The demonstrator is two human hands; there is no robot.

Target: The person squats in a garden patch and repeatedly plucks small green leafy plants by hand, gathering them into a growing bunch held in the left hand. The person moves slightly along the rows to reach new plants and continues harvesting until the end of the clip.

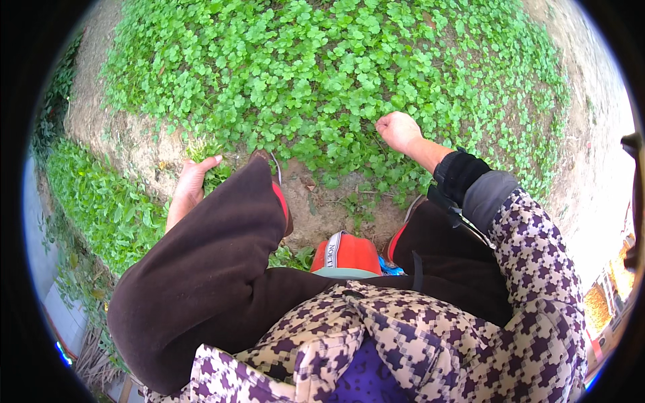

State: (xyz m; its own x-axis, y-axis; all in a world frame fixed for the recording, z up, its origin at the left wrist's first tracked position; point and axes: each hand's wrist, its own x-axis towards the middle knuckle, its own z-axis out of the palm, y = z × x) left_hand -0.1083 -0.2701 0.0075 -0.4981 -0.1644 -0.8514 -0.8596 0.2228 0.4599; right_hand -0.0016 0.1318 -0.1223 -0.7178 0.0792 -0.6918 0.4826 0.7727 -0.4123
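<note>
A bed of low leafy green plants (302,87) with small lobed leaves spreads in front of me. My right hand (401,132) is among the leaves near the bed's close edge, its fingers closed in a pinch; what they grip, if anything, is hidden. To the left, beside my knee, my left hand (190,181) is curled around a small bunch of greens (216,176), thumb on top. Pale stems (201,149) show just beyond its fingers. Part of this hand is behind my trouser leg.
Between my legs is a red-orange object (359,254) with a pale rim and a white printed band, next to a blue wrapper (391,267). Bare soil (322,205) lies between my shoes. Another green patch (101,201) grows at the left; a pale path (598,134) runs along the right.
</note>
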